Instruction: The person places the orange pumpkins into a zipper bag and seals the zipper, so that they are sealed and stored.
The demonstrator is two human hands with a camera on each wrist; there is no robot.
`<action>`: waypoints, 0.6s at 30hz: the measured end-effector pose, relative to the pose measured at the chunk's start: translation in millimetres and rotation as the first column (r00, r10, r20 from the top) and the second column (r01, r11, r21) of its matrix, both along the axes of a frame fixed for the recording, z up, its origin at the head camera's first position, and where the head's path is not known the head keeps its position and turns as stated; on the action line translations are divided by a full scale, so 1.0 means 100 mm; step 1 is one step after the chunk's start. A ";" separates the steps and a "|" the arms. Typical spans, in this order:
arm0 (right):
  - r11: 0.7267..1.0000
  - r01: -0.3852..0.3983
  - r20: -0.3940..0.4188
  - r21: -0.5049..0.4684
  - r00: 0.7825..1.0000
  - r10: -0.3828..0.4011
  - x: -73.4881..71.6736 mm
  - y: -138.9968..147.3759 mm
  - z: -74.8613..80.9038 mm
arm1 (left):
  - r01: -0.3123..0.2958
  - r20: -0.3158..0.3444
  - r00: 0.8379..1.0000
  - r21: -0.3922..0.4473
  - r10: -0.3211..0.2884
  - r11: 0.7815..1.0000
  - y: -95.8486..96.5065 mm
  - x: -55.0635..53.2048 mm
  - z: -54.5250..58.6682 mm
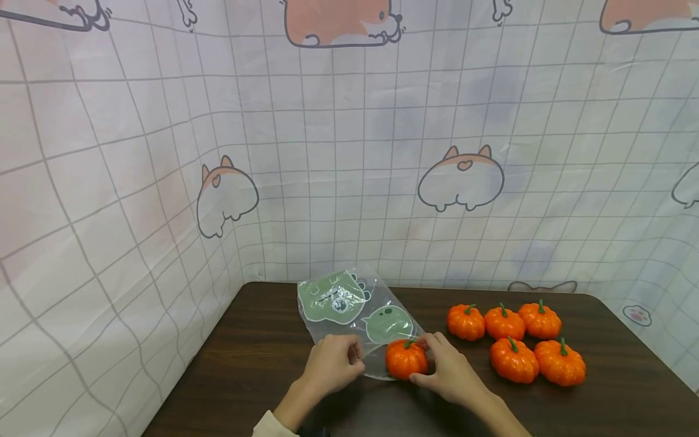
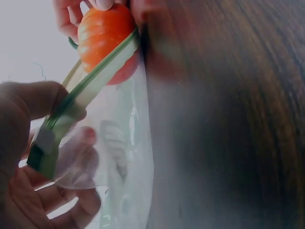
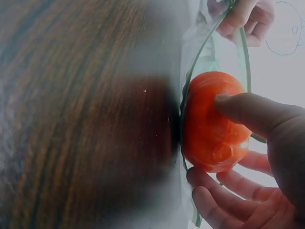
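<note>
A clear zip bag (image 1: pixel 377 297) with green cartoon prints lies flat on the table, its mouth toward me. My left hand (image 1: pixel 334 364) pinches the bag's mouth between thumb and fingers; the green-edged strip (image 2: pixel 90 81) runs up from there in the left wrist view. A small orange toy pumpkin (image 1: pixel 405 359) with a green stem sits in the mouth of the bag. My right hand (image 1: pixel 450 371) grips this pumpkin, thumb on its near side and fingers around the far side. In the right wrist view the pumpkin (image 3: pixel 214 121) lies between the two edges of the mouth.
Several more orange pumpkins (image 1: pixel 513 360) stand in two rows on the right of the dark wooden table (image 1: pixel 246 346). Behind and at the sides hangs a white gridded curtain (image 1: pixel 349 152) with cartoon dogs, touching the table's back edge.
</note>
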State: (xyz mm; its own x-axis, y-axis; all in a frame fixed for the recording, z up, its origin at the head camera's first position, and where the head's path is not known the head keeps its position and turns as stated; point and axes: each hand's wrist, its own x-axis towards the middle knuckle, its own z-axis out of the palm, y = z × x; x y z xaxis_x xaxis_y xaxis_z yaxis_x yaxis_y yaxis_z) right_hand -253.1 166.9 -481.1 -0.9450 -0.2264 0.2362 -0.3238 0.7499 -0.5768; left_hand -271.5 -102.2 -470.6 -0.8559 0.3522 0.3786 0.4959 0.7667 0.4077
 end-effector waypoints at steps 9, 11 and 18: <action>0.998 0.059 0.018 -0.034 0.998 -0.058 0.01 -0.02 0.01 | 0.050 -0.097 0.995 0.117 -0.038 0.992 0.05 -0.02 -0.03; 0.997 0.074 0.015 -0.029 0.997 -0.074 0.01 -0.03 0.01 | 0.062 -0.113 0.993 0.142 -0.046 0.988 0.06 -0.02 -0.03; 0.995 0.101 0.015 -0.023 0.995 -0.101 0.02 -0.05 0.03 | 0.084 -0.142 0.988 0.186 -0.058 0.979 0.08 -0.02 -0.04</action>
